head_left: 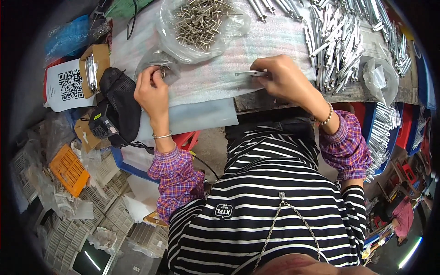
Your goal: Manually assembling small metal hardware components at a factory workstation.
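My right hand (286,80) pinches a slim flat metal strip (250,73) above the cloth-covered table (211,80). The strip points left and has a small hole near its free end. On the left, my left hand (153,94) has its fingertips pressed together at the mouth of a small clear plastic bag (149,59) with small metal parts. Whatever those fingertips grip is too small to make out. Behind, between the hands, a larger clear bag (185,55) holds a heap of metal pins (199,25).
Piles of metal strips (337,46) lie at the back right, beside a crumpled plastic bag (380,80). A cardboard box (103,52), a printed sheet (64,87) and a black mesh pouch (121,98) sit at left. Blue bins (385,137) of strips stand low at right.
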Available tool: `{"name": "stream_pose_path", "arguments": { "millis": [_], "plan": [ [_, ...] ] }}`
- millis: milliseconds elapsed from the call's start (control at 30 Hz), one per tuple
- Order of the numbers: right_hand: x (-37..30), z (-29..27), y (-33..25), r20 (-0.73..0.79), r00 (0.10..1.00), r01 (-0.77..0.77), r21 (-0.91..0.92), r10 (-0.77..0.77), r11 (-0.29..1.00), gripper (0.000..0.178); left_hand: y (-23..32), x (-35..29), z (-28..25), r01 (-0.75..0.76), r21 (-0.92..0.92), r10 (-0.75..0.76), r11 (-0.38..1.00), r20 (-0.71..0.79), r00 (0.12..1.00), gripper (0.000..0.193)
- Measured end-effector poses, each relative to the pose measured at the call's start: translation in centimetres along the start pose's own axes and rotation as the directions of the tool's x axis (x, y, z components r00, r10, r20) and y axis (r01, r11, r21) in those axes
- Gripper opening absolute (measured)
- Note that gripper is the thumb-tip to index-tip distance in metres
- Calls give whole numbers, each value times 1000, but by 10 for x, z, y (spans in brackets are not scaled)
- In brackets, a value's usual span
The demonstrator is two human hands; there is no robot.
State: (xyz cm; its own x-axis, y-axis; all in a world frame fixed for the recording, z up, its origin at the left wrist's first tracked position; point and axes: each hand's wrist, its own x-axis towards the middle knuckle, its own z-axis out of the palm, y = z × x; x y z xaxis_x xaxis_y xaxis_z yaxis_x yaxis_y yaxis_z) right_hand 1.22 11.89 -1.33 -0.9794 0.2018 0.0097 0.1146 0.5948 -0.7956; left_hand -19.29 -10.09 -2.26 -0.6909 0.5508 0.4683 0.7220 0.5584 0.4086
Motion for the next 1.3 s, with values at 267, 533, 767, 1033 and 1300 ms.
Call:
{"name": "stream_pose_path", "arguments": {
  "millis": [267,533,767,1033,1300],
  "plan": [
    [-15,-21,-5,323,861,-474,790,393,388,17,25,-8,2,164,-256,-160,953,36,986,11],
    [-38,-18,-8,393,824,-403,913,408,-64,15,128,-20,14,393,-707,-58,588,448,892,12],
    [-41,-16,-9,295,805,-396,913,515,95,18,150,-15,18,358,-649,133,671,581,803,13],
    [-40,-14,-14,123,861,-347,851,494,393,19,154,-14,21,356,-638,119,683,578,808,7],
    [-37,-12,-12,111,876,-331,846,469,418,19,148,-13,24,295,-652,158,699,543,825,7]
  ]
}}
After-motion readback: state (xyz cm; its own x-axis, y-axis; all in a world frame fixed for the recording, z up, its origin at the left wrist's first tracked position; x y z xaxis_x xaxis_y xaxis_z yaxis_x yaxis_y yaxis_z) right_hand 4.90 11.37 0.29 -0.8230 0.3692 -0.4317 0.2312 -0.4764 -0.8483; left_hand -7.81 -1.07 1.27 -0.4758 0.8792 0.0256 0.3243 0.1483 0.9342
